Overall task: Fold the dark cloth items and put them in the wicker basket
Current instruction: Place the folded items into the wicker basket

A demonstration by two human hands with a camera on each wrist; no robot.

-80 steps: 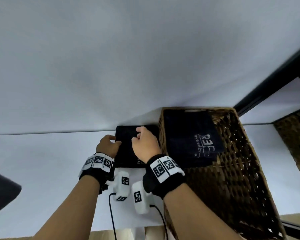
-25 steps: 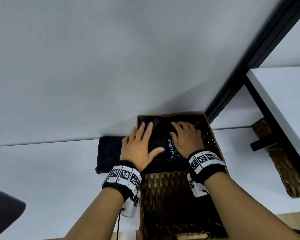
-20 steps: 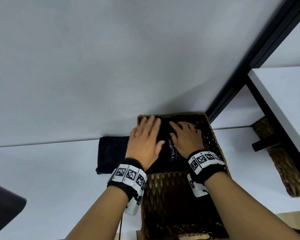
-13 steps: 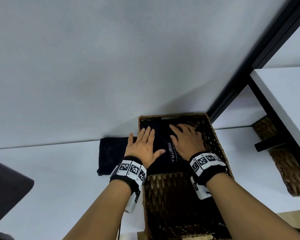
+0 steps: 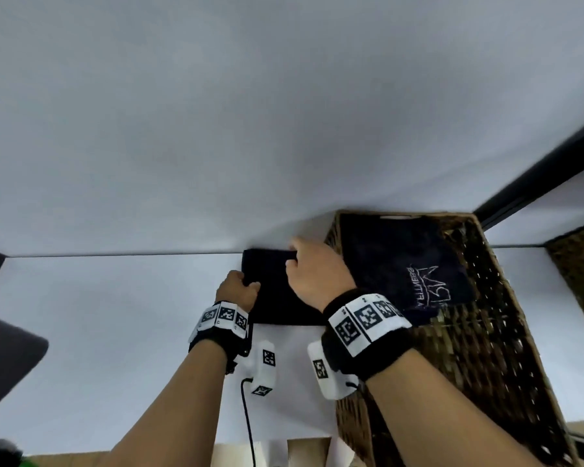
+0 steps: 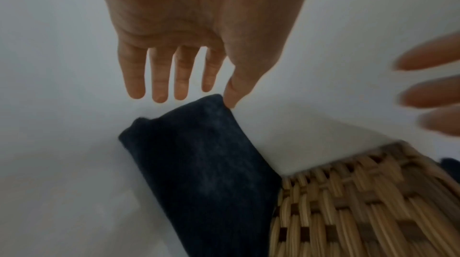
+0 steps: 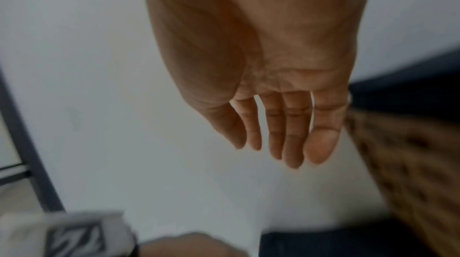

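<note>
Your left hand (image 5: pixel 236 289) is released, fingers straight, at the left edge of the folded dark cloth (image 5: pixel 280 298); in the left wrist view the thumb tip (image 6: pixel 232 99) touches the cloth's far corner. Your right hand (image 5: pixel 317 274) is also released, fingers straight, over the cloth's far right edge; whether it touches cannot be told. The cloth lies on the white surface (image 5: pixel 98 315), against the left wall of the wicker basket (image 5: pixel 486 348). A second dark cloth with white print (image 5: pixel 402 264) lies in the far end of the basket.
</note>
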